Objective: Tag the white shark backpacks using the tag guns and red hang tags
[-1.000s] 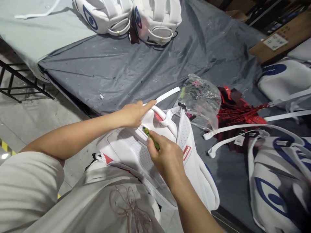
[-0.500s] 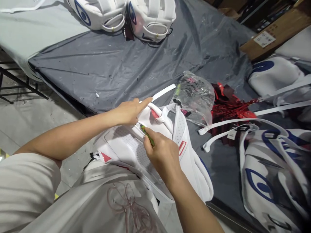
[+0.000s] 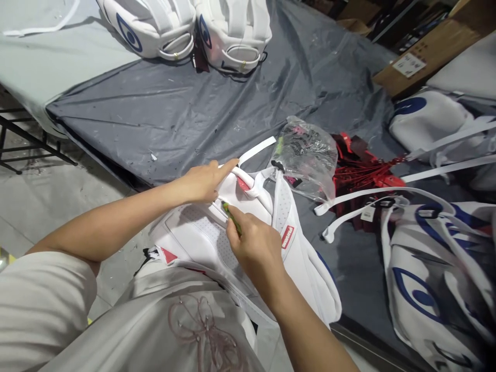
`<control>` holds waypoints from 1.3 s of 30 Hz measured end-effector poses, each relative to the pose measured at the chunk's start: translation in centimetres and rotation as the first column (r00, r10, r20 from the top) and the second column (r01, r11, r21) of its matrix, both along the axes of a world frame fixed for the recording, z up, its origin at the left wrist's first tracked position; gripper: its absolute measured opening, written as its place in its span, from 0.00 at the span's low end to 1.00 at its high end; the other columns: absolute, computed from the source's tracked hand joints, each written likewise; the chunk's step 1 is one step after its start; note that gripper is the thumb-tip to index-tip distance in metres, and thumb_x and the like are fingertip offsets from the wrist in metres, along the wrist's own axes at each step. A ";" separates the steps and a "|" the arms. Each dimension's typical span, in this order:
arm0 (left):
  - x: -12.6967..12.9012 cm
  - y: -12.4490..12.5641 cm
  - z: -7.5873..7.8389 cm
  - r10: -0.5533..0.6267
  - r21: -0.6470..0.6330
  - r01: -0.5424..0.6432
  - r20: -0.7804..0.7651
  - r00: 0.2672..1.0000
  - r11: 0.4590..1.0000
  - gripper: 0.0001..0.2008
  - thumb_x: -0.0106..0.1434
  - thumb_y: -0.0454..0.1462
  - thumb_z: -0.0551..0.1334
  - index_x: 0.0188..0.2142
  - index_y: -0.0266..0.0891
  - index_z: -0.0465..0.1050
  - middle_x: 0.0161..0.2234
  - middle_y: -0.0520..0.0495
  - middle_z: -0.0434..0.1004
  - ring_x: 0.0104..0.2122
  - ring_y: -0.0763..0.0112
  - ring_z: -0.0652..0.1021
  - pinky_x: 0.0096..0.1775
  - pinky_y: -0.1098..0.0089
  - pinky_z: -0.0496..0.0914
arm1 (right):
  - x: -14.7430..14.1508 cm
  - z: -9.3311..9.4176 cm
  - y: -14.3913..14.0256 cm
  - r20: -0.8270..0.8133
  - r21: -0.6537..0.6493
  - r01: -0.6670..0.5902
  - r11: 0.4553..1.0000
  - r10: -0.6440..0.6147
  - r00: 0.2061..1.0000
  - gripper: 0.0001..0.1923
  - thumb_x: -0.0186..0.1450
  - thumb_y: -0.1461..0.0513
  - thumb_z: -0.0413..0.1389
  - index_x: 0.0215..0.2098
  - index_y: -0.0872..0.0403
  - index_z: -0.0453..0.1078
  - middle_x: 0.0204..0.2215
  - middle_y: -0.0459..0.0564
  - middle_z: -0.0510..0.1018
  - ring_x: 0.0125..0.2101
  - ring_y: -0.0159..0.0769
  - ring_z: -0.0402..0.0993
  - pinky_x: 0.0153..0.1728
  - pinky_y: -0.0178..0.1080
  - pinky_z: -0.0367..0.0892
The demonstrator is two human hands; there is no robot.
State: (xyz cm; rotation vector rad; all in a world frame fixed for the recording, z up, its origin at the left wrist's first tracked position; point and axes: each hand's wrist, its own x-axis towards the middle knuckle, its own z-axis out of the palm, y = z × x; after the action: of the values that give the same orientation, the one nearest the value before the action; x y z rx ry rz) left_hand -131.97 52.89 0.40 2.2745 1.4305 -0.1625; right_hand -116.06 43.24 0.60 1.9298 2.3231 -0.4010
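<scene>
A white backpack [image 3: 197, 230] leans against my body at the table edge, its padded, perforated back and shoulder straps facing up. My left hand [image 3: 203, 182] grips its top edge beside the carry handle, index finger stretched along the seam and the other fingers curled. In my right hand [image 3: 256, 240] is a slim green-and-yellow tool [image 3: 233, 219], its tip touching the fabric just below my left fingers. My fingers cover most of the tool, so its exact kind is unclear. A loose white strap [image 3: 258, 150] sticks out past the handle onto the table.
Grey sheeting [image 3: 174, 119] covers the table. A clear plastic bag [image 3: 306, 155] and a bunch of red tags [image 3: 364, 165] lie beyond the backpack. More white backpacks [image 3: 411, 279] with blue eye shapes lie right and at the back. A cardboard box [image 3: 430, 51] is far right.
The view has shifted slightly, moving the table items a little left. Both hands keep nearly the same place on the backpack, and the tool tip stays at the same seam.
</scene>
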 end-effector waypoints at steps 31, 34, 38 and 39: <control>-0.6 0.0 -0.5 0.041 0.002 -0.041 0.034 0.999 0.999 0.42 0.63 0.42 0.56 0.72 0.50 0.37 0.50 0.40 0.69 0.44 0.50 0.77 0.40 0.61 0.70 | 19.5 2.0 3.2 -0.766 0.203 0.713 0.671 -0.345 0.542 0.16 0.58 0.50 0.62 0.35 0.53 0.72 0.29 0.47 0.77 0.29 0.38 0.72 0.32 0.38 0.67; -0.7 -0.1 -0.7 0.046 -0.012 -0.045 0.047 0.998 0.999 0.41 0.64 0.43 0.55 0.72 0.51 0.37 0.50 0.39 0.70 0.42 0.51 0.78 0.38 0.62 0.70 | 21.8 -0.9 6.0 -0.780 0.141 0.739 0.658 -0.386 0.493 0.15 0.67 0.51 0.53 0.39 0.55 0.69 0.35 0.53 0.78 0.34 0.38 0.75 0.37 0.39 0.70; -1.0 -0.1 -1.6 0.045 0.019 -0.047 0.077 0.996 0.999 0.40 0.65 0.43 0.54 0.72 0.52 0.38 0.53 0.39 0.70 0.44 0.52 0.78 0.39 0.62 0.71 | 21.4 -4.1 9.3 -0.297 0.242 0.433 0.868 -0.358 0.885 0.18 0.70 0.66 0.44 0.55 0.60 0.66 0.52 0.62 0.74 0.49 0.39 0.74 0.49 0.38 0.67; -1.1 -0.1 -1.9 0.044 0.023 -0.046 0.085 0.995 0.999 0.39 0.65 0.44 0.54 0.72 0.52 0.38 0.54 0.39 0.69 0.45 0.52 0.78 0.40 0.62 0.71 | 21.0 -4.9 10.2 -0.147 0.203 0.343 0.917 -0.318 0.937 0.18 0.69 0.67 0.46 0.55 0.60 0.67 0.52 0.62 0.74 0.49 0.41 0.73 0.49 0.39 0.66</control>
State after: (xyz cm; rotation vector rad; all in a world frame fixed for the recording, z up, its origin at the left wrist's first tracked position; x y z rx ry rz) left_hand -133.11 52.78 -1.50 2.2391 1.4467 -0.0339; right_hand -95.07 53.46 -4.25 2.4857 2.1852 -0.2840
